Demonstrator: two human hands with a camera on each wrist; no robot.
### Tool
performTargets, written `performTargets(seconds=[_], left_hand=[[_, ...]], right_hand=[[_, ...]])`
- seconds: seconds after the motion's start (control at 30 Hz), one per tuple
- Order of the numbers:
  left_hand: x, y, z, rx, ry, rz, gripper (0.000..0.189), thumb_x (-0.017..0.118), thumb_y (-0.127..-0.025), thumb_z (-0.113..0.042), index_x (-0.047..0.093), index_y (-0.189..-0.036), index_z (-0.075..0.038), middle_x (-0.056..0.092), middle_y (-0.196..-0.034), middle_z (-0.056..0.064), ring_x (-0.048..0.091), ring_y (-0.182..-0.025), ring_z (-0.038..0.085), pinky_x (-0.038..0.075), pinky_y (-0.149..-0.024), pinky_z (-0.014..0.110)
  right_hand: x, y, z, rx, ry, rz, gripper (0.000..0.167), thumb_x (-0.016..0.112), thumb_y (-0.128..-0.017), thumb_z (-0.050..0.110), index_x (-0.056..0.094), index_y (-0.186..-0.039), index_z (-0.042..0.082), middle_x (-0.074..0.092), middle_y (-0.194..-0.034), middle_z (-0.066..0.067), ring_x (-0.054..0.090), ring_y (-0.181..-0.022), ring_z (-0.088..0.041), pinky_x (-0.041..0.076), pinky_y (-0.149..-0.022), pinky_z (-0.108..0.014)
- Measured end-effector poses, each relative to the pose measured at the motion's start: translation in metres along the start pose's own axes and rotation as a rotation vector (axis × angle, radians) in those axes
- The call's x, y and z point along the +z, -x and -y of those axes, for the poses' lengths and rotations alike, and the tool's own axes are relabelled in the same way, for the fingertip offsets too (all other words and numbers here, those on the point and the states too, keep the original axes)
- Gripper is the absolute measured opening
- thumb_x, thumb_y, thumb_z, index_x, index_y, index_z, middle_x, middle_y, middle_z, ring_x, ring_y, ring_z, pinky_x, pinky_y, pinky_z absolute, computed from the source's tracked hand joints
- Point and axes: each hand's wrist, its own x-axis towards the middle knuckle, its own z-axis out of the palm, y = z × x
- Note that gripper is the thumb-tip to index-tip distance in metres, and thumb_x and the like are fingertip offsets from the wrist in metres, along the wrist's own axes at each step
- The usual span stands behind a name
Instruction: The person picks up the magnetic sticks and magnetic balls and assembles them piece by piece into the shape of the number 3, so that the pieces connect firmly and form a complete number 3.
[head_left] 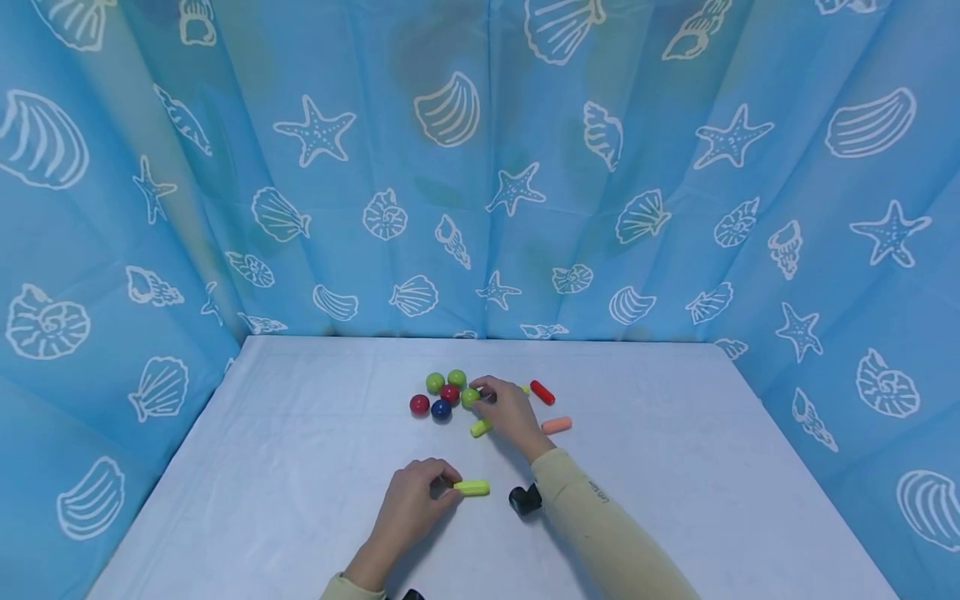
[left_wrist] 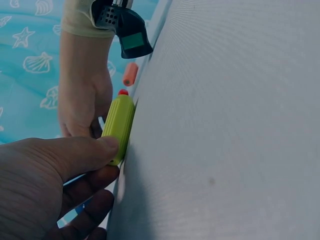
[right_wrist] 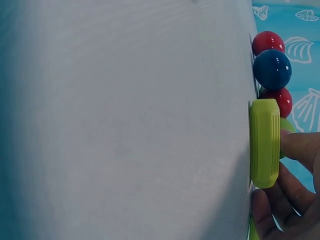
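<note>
My left hand (head_left: 414, 502) pinches one end of a stubby, ribbed yellow highlighter (head_left: 472, 487) between thumb and fingers, low over the front middle of the table. In the left wrist view the thumb presses on the near end of that highlighter (left_wrist: 119, 120). Farther back, my right hand (head_left: 512, 412) grips a green ball (head_left: 470, 397) with thumb and fingertips, at the right side of a small cluster of balls. Another yellow highlighter (head_left: 481, 428) lies just in front of this hand; in the right wrist view it (right_wrist: 265, 143) partly hides the green ball.
Two green balls (head_left: 435, 382), two red balls (head_left: 420, 405) and a blue ball (head_left: 442, 410) sit close together left of the right hand. Beyond that hand lie a red highlighter (head_left: 542, 392), an orange one (head_left: 557, 426) and a partly hidden yellow one (head_left: 525, 388). A blue curtain (head_left: 465, 200) borders the white table (head_left: 300, 467).
</note>
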Motion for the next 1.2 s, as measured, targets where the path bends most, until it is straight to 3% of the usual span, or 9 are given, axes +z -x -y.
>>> performTargets(seconds=[0.37,0.7,1.2], left_hand=[[-0.0011,0.0017,-0.0007,0.030,0.006,-0.024,0.016,0.084,-0.083,-0.019,0.074,-0.095,-0.022,0.067,-0.086,-0.015,0.057,-0.081,0.006,0.049,-0.076,0.033],[-0.0017,0.0006,-0.0022,-0.006,0.012,0.008,0.016,0.083,-0.084,-0.021,0.074,-0.097,-0.023,0.066,-0.087,-0.015,0.056,-0.081,0.006,0.049,-0.078,0.033],[-0.0007,0.0007,-0.0018,-0.015,0.012,0.008,0.016,0.083,-0.084,-0.022,0.073,-0.096,-0.024,0.066,-0.087,-0.016,0.056,-0.082,0.006,0.049,-0.079,0.034]], right_hand=[[-0.0015,0.0015,0.0022,0.013,0.004,-0.012,0.032,0.076,-0.093,0.018,0.068,-0.124,0.021,0.070,-0.113,-0.003,0.063,-0.102,-0.021,0.054,-0.089,-0.036],[-0.0023,0.0013,-0.0023,0.012,0.013,-0.010,0.032,0.076,-0.093,0.022,0.068,-0.123,0.023,0.069,-0.113,-0.001,0.062,-0.099,-0.018,0.054,-0.086,-0.035],[-0.0070,0.0083,-0.0005,0.015,0.020,0.002,0.031,0.076,-0.093,0.023,0.067,-0.123,0.023,0.069,-0.111,0.000,0.061,-0.097,-0.018,0.055,-0.082,-0.032]])
